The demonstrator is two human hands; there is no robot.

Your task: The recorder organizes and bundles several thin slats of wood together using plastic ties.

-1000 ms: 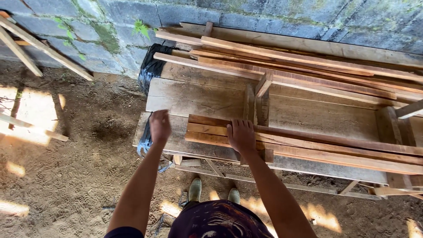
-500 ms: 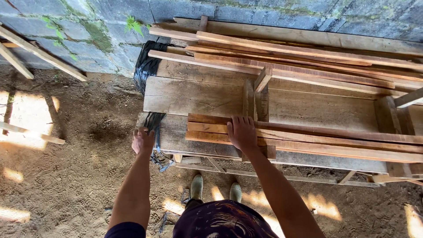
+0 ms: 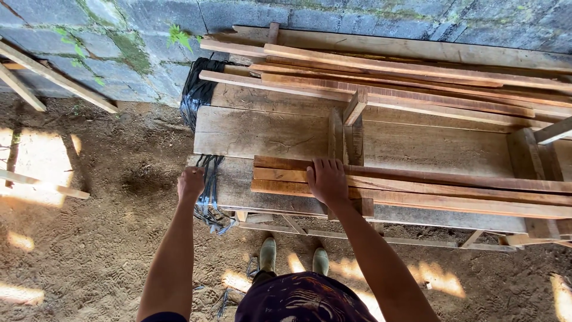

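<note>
Since the earlier frames, my left hand (image 3: 190, 183) has come off the wooden workbench (image 3: 262, 134) and dropped past its left end, while my right hand (image 3: 327, 180) stays where it was. My left hand now hangs curled into a loose fist just off the bench's left edge, beside the dark straps (image 3: 208, 197) that dangle from that corner; whether it grips a strap I cannot tell. My right hand lies open, palm down, fingers spread over the reddish wooden slats (image 3: 429, 192) stacked along the bench's near edge, pressing near their left ends. Behind the slats, toward the bench's middle, an upright wooden block (image 3: 344, 136) stands on the broad planks. Further long boards (image 3: 405, 71) lie piled at the bench's far side, against the grey block wall (image 3: 119, 30). A black bag (image 3: 199, 89) sits at the bench's far left corner. My boots (image 3: 295, 256) stand on the dirt floor (image 3: 89, 250) in front of the bench.
</note>
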